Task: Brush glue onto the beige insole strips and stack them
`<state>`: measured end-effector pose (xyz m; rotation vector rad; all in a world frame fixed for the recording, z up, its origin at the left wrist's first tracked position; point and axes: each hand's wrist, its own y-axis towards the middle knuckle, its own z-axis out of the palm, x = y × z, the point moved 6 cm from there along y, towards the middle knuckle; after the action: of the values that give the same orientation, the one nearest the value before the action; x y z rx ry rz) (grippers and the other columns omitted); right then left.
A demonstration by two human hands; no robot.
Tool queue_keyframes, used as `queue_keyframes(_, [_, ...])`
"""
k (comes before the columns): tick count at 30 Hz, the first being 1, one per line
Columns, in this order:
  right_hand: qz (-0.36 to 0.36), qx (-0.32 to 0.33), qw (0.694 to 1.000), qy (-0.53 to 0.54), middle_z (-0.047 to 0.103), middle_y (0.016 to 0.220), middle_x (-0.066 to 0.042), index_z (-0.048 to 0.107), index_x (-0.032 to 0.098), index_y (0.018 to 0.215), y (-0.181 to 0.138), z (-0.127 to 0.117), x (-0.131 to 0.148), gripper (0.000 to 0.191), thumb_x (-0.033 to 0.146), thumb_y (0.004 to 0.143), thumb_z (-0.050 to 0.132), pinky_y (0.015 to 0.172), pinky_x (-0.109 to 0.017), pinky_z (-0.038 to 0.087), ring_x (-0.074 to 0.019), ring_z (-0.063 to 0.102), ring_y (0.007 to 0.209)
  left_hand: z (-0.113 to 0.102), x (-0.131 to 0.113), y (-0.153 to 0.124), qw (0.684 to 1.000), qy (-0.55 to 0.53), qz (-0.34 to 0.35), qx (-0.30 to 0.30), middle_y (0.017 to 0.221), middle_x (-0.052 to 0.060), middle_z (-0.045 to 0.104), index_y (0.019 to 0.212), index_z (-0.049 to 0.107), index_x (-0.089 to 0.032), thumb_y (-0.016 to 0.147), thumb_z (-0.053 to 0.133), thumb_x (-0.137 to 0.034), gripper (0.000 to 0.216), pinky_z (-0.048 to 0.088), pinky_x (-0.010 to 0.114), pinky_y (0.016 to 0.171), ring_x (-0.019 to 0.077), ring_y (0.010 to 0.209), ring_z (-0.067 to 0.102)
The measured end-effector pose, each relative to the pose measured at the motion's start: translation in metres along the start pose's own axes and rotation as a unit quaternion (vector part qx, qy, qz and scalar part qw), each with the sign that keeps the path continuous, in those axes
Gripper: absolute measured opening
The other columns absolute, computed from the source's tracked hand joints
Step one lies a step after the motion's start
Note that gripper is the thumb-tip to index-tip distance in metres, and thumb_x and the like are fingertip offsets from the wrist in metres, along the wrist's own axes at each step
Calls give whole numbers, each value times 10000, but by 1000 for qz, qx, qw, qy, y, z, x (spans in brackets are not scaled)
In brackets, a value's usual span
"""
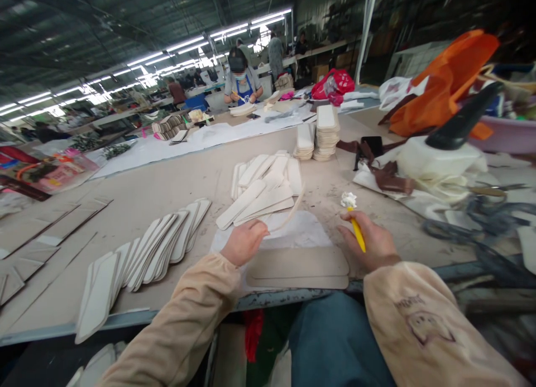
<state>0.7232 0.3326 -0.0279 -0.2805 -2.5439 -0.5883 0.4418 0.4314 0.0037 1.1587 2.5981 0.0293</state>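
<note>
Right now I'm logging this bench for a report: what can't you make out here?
- Head view: the left hand covers the end of the thin strip it touches.
- Right hand hides the lower yellow brush handle.
- Far worker's hands: too small.
- Right-edge clutter: blurred.

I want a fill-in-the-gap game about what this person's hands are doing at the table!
1. The right hand holds a brush with a ____ handle.
2. The left hand lifts a thin white ____ off the paper sheet.
3. Two flat brown pieces lie ____ the two hands.
4. The fanned row of white pieces lies on the person's ____ side.

Missing words: yellow; strip; between; left
</note>
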Motion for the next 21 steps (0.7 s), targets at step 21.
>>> queue_keyframes(21, [-32, 32, 999, 14, 703, 1042, -92, 547, 245, 1097, -4, 5, 7, 337, 510, 893, 503, 707, -379, 511, -290, 694, 845, 41, -53, -22, 984, 28, 74, 158, 1214, 147, 532, 1395, 436, -178, 792, 635, -474, 700, 430, 423, 964, 299, 1089, 505])
